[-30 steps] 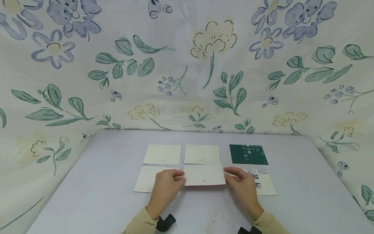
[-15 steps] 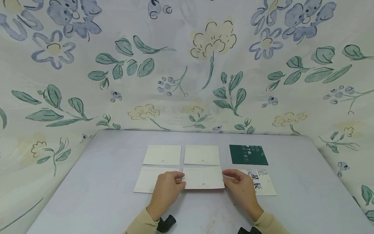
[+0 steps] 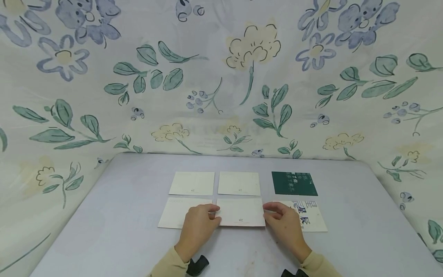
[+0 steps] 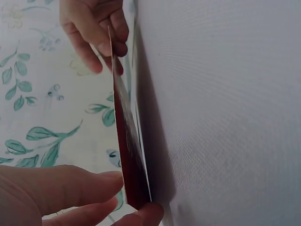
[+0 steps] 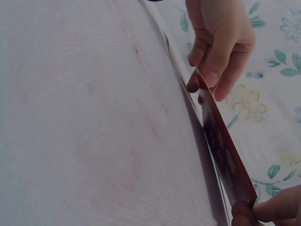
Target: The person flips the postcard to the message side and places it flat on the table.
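Observation:
Both hands hold one postcard (image 3: 241, 212), white on top with a small mark near its near edge. Its underside is dark red with pale lettering, as the left wrist view shows on the card (image 4: 128, 146). My left hand (image 3: 199, 229) pinches the left edge between thumb and fingers. At the right edge my right hand (image 3: 286, 229) pinches it the same way. In the right wrist view the card (image 5: 225, 146) is tilted close over the table, with a shadow beneath. The left hand partly covers a white card (image 3: 173, 211); the right partly covers a card with blue characters (image 3: 311, 217).
Two white cards, one at back left (image 3: 192, 183) and one at back centre (image 3: 239, 184), lie in the far row. A dark green card (image 3: 294, 183) lies to their right. Behind the white table (image 3: 104, 238) hangs a floral cloth (image 3: 214, 77).
The held postcard has come slightly toward the person and down, off the back centre card's near edge. Both hands moved with it, keeping their pinch. The other cards stay put.

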A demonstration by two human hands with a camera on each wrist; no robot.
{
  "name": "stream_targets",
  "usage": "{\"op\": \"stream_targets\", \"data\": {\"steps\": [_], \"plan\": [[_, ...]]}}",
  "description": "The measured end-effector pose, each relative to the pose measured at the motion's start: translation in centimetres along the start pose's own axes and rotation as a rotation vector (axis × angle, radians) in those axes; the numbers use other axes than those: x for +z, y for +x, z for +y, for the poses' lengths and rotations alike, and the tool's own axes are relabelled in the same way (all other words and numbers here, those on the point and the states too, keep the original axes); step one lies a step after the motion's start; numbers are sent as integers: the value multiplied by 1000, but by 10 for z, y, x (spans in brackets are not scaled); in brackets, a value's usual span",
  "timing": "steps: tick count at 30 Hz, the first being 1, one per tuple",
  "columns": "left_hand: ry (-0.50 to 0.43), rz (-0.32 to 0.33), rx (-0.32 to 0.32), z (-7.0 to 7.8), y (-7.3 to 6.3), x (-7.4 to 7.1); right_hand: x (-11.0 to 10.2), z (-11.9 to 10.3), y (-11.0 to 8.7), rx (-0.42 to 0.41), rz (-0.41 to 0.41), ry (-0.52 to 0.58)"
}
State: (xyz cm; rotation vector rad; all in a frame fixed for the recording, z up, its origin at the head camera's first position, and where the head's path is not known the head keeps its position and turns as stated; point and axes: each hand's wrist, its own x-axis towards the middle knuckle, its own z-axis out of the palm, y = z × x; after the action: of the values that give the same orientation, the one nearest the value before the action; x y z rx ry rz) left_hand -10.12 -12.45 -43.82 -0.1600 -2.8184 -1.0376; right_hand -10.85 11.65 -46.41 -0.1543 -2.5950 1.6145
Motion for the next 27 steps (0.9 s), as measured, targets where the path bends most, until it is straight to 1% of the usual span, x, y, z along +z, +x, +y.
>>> {"op": "stream_targets", "data": {"steps": [4, 9, 13, 18, 27], "plan": [[38, 14, 21, -1, 0, 1, 0, 1, 0, -10, -4, -14], [68, 13, 32, -2, -1, 2, 1, 1, 0, -34, 0, -52], [75, -2, 31, -1, -1, 2, 1, 3, 0, -54, -5, -87], [76, -22, 29, 0, -2, 2, 1, 4, 0, -52, -26, -101], [78, -21, 37, 1, -3, 2, 1, 5, 1, -79, -47, -129]]}}
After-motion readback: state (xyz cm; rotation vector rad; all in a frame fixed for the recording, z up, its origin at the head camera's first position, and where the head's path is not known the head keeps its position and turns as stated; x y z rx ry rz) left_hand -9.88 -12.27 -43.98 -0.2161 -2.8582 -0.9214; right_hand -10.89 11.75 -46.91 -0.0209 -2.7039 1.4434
